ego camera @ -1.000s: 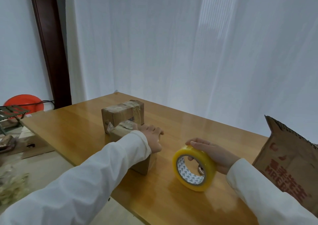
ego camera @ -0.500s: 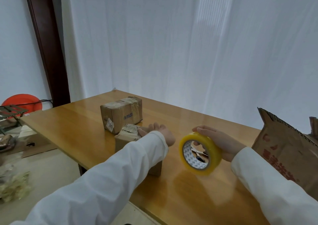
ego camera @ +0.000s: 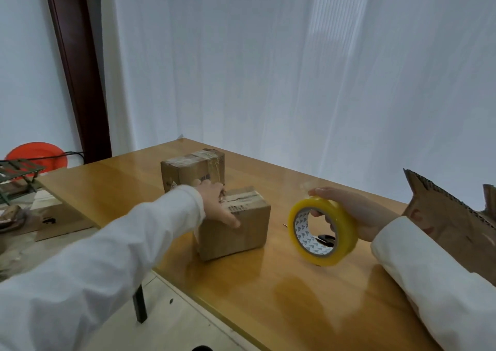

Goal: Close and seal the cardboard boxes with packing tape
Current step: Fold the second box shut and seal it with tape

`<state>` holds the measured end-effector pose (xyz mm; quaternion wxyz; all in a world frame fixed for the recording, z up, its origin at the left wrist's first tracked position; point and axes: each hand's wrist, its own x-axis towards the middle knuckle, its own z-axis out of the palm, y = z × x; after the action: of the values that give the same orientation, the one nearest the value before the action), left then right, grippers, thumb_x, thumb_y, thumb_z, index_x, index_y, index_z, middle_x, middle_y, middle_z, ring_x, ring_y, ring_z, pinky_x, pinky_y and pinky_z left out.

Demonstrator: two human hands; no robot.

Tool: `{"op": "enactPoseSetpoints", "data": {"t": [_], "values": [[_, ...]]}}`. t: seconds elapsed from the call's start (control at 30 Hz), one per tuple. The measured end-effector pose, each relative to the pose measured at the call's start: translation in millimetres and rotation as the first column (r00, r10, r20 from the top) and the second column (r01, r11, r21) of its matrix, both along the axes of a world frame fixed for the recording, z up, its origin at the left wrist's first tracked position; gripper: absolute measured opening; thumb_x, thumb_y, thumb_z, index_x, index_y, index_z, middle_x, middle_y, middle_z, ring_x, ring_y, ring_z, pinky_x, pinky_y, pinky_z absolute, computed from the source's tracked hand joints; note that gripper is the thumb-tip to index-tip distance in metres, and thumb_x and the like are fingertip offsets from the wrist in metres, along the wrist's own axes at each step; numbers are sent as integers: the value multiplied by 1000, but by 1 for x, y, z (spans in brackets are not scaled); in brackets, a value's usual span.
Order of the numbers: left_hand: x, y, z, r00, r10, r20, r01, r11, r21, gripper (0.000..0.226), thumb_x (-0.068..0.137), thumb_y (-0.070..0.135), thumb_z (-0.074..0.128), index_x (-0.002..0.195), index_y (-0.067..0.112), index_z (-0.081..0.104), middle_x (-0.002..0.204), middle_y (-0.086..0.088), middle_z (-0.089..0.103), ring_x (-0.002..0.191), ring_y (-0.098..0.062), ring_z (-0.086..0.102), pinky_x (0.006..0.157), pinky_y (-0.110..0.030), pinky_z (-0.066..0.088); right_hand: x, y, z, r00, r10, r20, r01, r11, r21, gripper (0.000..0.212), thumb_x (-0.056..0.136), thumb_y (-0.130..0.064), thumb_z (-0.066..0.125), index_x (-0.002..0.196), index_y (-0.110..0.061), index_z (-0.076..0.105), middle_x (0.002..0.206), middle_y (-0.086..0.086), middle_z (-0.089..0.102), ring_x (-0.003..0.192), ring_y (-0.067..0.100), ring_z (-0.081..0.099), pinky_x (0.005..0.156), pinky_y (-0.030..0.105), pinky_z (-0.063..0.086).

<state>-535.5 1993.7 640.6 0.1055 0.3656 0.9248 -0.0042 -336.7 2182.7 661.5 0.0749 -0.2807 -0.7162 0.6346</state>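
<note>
Two small cardboard boxes stand on the wooden table [ego camera: 268,283]. The near box [ego camera: 236,232] has its flaps shut, with a torn seam along its top. My left hand [ego camera: 218,203] lies flat on its left top edge, the thumb pointing down its front face. The far box [ego camera: 192,170] sits behind it, wrapped in clear tape. To the right, my right hand [ego camera: 346,211] grips a yellow roll of packing tape [ego camera: 323,232], held upright just above the table, fingers through its core. A short strip of clear tape rises from the roll near my fingertips.
A large open cardboard box [ego camera: 451,224] with red print stands at the right edge. White curtains hang behind the table. A red disc [ego camera: 36,154] and a small rack [ego camera: 16,173] lie on the floor at left, with flat cardboard [ego camera: 59,221] nearby.
The tape roll rose off the table in my right hand. My left hand shifted from the near box's right end to its left top edge, and the box now shows its long front face.
</note>
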Motion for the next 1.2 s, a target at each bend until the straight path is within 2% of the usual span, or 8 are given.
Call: {"op": "enactPoseSetpoints", "data": {"t": [0.2, 0.27, 0.37, 0.57, 0.7, 0.87, 1.07, 1.2], "values": [[40, 23, 2, 995, 84, -44, -73, 974, 217, 110, 65, 92, 14, 143, 17, 36, 148, -10, 33, 138, -31, 24, 105, -52, 27, -5, -17, 8, 989, 129, 78, -138, 984, 115, 24, 94, -32, 54, 112, -20, 64, 78, 2, 71, 61, 11, 66, 51, 21, 50], [47, 28, 14, 997, -59, 52, 29, 894, 447, 96, 64, 91, 17, 108, 18, 61, 109, -2, 59, 106, -23, 52, 86, -41, 40, -5, -22, 10, 980, 185, 76, -194, 973, 122, 21, 95, -28, 53, 112, -20, 64, 81, 3, 73, 65, 11, 69, 54, 21, 52], [58, 35, 22, 933, -257, 251, 22, 740, 672, 53, 79, 69, 54, 65, 18, 55, 56, 8, 47, 54, -9, 44, 59, -25, 34, -8, -29, 12, 967, 242, 79, -250, 961, 122, 17, 96, -25, 52, 108, -19, 64, 80, 4, 72, 65, 10, 69, 57, 21, 54], [43, 35, 31, 972, -207, 114, 52, 658, 751, 32, 90, 34, 62, 63, 17, 56, 60, 13, 58, 56, -3, 50, 60, -23, 38, -13, -34, 21, 944, 325, 59, -330, 923, 199, 40, 89, -38, 60, 125, -22, 50, 77, 1, 69, 67, 9, 67, 61, 20, 54], [27, 25, 57, 976, -179, 124, 16, 626, 780, 33, 91, 33, 61, 63, 17, 55, 66, 8, 60, 65, -8, 54, 67, -25, 42, -14, -32, 33, 923, 383, -38, -376, 918, 126, 36, 84, -53, 55, 91, -18, 55, 54, -1, 57, 47, 9, 51, 56, 25, 44], [2, 16, 68, 998, 22, -57, 27, 677, 736, 27, 93, 38, 56, 85, 14, 63, 82, -1, 64, 79, -21, 58, 77, -31, 46, -29, -42, 42, 917, 298, 264, -370, 882, 290, 48, 83, -62, 51, 81, -15, 63, 52, 0, 58, 43, 9, 52, 52, 22, 46], [-37, -6, 29, 993, 65, 95, -113, 719, 685, 39, 93, 32, 57, 61, 14, 48, 62, 3, 51, 62, -15, 50, 59, -25, 35, -35, -30, 24, 878, 324, 352, -406, 894, 189, 54, 91, -58, 45, 95, -8, 64, 50, -8, 62, 41, 5, 54, 47, 17, 47], [-49, -4, 4, 975, 74, 209, -196, 729, 656, 32, 93, 34, 56, 71, 11, 59, 74, 3, 59, 74, -16, 54, 74, -25, 39, -52, -28, -2, 863, 306, 403, -427, 868, 255, 54, 91, -63, 41, 85, -15, 63, 59, -8, 61, 49, 6, 56, 50, 19, 44]]}}
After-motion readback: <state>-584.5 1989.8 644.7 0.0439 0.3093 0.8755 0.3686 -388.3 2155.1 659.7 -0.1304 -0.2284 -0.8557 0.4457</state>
